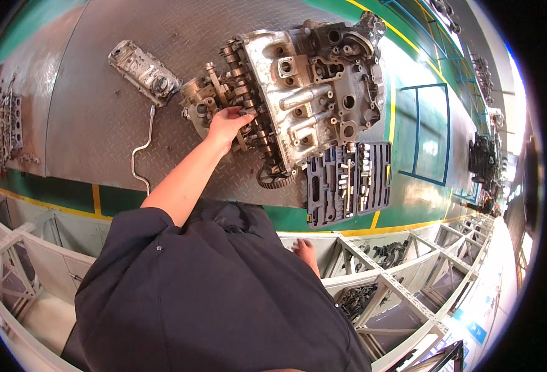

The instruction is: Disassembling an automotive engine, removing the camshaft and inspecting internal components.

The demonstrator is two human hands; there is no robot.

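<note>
A large metal engine block (pixel 304 93) lies on its side on the worktable, with a row of lobes and journals of a shaft (pixel 262 137) along its left side. My left hand (pixel 227 127) reaches to this shaft, thumb and fingers pinched at a small metal part whose kind is hidden by the fingers. At the shaft's near end sits a toothed wheel (pixel 276 180). My right hand (pixel 304 250) hangs low near the table's front edge, away from the engine, its fingers loosely apart and holding nothing visible.
An open socket set case (pixel 351 208) lies right of the engine's near end. A bent metal rod (pixel 142 149) and a metal cover (pixel 143 71) lie to the left. More engine parts (pixel 10 124) stand far left. White-framed shelving (pixel 404 291) with parts runs along the near side.
</note>
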